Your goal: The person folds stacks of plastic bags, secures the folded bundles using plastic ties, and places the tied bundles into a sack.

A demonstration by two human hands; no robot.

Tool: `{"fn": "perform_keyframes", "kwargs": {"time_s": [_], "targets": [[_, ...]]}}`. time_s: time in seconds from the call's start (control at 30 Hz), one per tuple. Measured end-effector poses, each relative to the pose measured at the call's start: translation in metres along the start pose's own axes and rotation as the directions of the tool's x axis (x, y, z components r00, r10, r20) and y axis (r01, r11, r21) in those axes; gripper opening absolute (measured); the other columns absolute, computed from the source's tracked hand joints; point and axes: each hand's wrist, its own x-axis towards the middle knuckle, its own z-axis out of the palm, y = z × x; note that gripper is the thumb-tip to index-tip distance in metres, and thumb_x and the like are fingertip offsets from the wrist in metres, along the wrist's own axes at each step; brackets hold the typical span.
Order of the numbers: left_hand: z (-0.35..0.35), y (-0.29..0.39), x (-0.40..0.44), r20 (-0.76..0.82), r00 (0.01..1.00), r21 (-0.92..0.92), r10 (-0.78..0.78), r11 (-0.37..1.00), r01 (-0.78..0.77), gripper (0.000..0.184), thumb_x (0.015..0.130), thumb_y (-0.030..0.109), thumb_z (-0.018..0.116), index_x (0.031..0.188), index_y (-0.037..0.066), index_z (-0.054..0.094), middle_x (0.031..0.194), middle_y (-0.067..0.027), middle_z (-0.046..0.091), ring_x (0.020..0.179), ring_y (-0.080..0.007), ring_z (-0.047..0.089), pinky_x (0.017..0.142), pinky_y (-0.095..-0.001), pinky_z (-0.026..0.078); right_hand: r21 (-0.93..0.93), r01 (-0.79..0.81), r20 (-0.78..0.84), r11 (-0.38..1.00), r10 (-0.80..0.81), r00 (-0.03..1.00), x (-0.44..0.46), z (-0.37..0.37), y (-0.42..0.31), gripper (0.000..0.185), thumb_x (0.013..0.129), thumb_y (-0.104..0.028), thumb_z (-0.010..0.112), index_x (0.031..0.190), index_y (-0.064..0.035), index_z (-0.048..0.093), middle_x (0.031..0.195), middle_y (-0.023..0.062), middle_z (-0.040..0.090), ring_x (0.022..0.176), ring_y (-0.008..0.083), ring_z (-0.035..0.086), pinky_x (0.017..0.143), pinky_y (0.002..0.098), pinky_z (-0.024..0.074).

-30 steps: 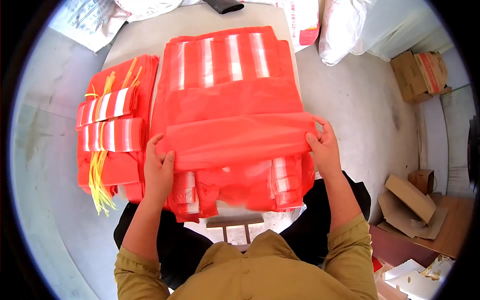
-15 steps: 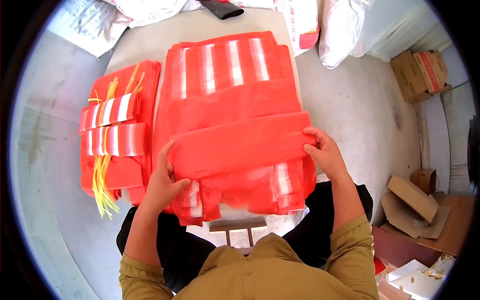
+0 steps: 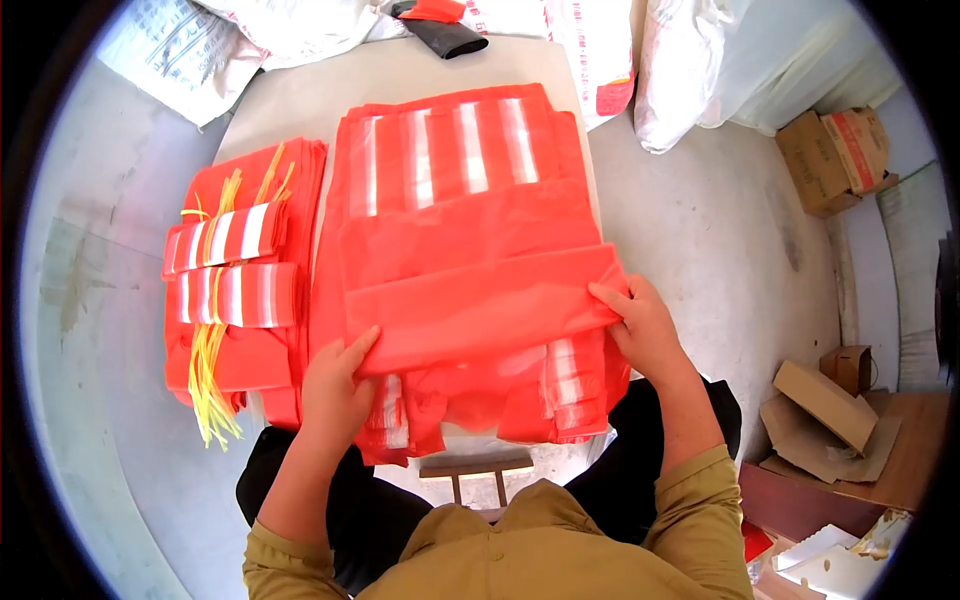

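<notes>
A stack of red plastic bags (image 3: 460, 225) with white stripes lies on the pale table (image 3: 300, 98). Across its near part runs a folded red flap (image 3: 480, 305). My left hand (image 3: 342, 385) grips the flap's left end, thumb on top and the other fingers partly hidden. At the flap's right end my right hand (image 3: 640, 325) pinches the red plastic between thumb and fingers. Left of the stack is a second red pile (image 3: 225, 360), bearing two striped bundles (image 3: 235, 296) and yellow ties (image 3: 207, 385).
White printed sacks (image 3: 185, 55) and a black object (image 3: 447, 38) with something red on it are at the far edge. Cardboard boxes (image 3: 830, 160) stand at the right. Opened cardboard (image 3: 825, 410) lies on a brown surface at the lower right. A stool (image 3: 475, 468) shows below the table.
The piles sit lower in view. My left hand has closed from a spread pose onto the flap's left end. My right hand has shifted slightly along the flap's right end.
</notes>
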Motion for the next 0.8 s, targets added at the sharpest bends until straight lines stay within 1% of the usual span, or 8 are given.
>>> {"fn": "perform_keyframes", "kwargs": {"time_s": [0.2,0.23,0.33,0.43,0.5,0.63,0.7,0.8], "targets": [[0.0,-0.002,-0.006,-0.084,0.989,0.135,0.121,0.985,-0.109,0.049,0.072,-0.004,0.071,0.119,0.008,0.078,0.086,-0.0141,0.054,0.086,-0.0351,0.057,0.077,-0.0451,0.049,-0.061,-0.018,-0.074,0.998,0.014,0.997,0.003,-0.007,-0.008,0.047,0.089,0.004,0.069,0.13,-0.0189,0.074,0.132,0.0164,0.062,0.12,0.0367,0.062,0.103,0.0416,0.0515],[-0.003,0.0,-0.007,-0.085,0.991,0.134,0.103,0.987,-0.091,0.045,0.072,-0.004,0.071,0.116,0.008,0.079,0.089,-0.0137,0.057,0.09,-0.0355,0.059,0.08,-0.0454,0.05,-0.063,-0.048,-0.089,0.997,0.042,0.995,0.004,-0.011,-0.011,0.046,0.089,0.004,0.069,0.128,-0.0195,0.075,0.135,0.0167,0.062,0.122,0.0371,0.062,0.106,0.0416,0.0507],[-0.016,0.01,-0.005,-0.119,0.983,0.128,0.136,0.984,-0.121,0.037,0.076,-0.004,0.071,0.11,0.007,0.079,0.102,-0.0128,0.065,0.102,-0.0372,0.062,0.092,-0.0475,0.05,-0.149,0.132,-0.185,0.98,-0.159,0.97,0.007,-0.019,-0.004,0.045,0.087,0.007,0.07,0.125,-0.0167,0.075,0.14,0.0165,0.063,0.127,0.0362,0.061,0.111,0.042,0.0484],[-0.022,0.008,0.001,-0.124,0.96,0.022,0.251,0.968,-0.25,0.03,0.083,-0.003,0.071,0.111,0.007,0.076,0.117,-0.0129,0.07,0.116,-0.0388,0.062,0.106,-0.0519,0.046,0.131,0.242,-0.082,0.961,-0.233,0.969,0.017,-0.04,-0.004,0.032,0.089,0.009,0.07,0.113,-0.0114,0.074,0.134,0.0142,0.068,0.145,0.0352,0.051,0.112,0.0407,0.0491],[-0.021,-0.009,0.001,-0.004,0.976,-0.185,0.216,0.959,-0.213,0.023,0.09,-0.001,0.07,0.111,0.006,0.072,0.125,-0.0136,0.072,0.125,-0.0388,0.061,0.114,-0.0547,0.041,0.339,0.129,-0.081,0.932,-0.108,0.991,0.016,-0.037,0.004,0.027,0.09,0.012,0.067,0.109,-0.0077,0.071,0.12,0.01,0.072,0.134,0.0291,0.059,0.108,0.0379,0.051],[-0.019,-0.016,0.003,0.117,0.993,-0.515,-0.012,0.854,0.071,0.006,0.102,0.005,0.063,0.108,0.005,0.066,0.104,-0.0055,0.069,0.104,-0.0208,0.063,0.098,-0.0404,0.048,0.617,-0.163,0.048,0.769,0.171,0.984,0.023,-0.039,0.011,0.018,0.095,0.009,0.063,0.107,-0.0034,0.067,0.103,0.0027,0.073,0.11,0.0177,0.068,0.098,0.033,0.053],[-0.019,-0.027,0.006,0.2,0.966,-0.684,-0.163,0.683,0.257,0.005,0.105,0.008,0.06,0.106,0.004,0.063,0.094,-0.0008,0.064,0.092,-0.0114,0.058,0.087,-0.0309,0.048,0.734,-0.133,-0.021,0.666,0.217,0.976,0.033,-0.034,0.004,0.014,0.098,0.005,0.062,0.109,-0.003,0.065,0.102,0.0013,0.072,0.102,0.0141,0.067,0.094,0.0322,0.0534],[-0.011,-0.023,0.033,0.041,0.973,-0.688,-0.228,0.7,0.194,0.007,0.108,0.01,0.058,0.11,0.004,0.062,0.088,0.0025,0.054,0.083,-0.0049,0.048,0.075,-0.0228,0.042,0.78,-0.143,-0.101,0.609,0.348,0.932,0.06,-0.019,-0.004,0.019,0.102,-0.002,0.062,0.12,-0.0025,0.064,0.112,0.0049,0.071,0.106,0.0149,0.067,0.097,0.0335,0.0525]]}}
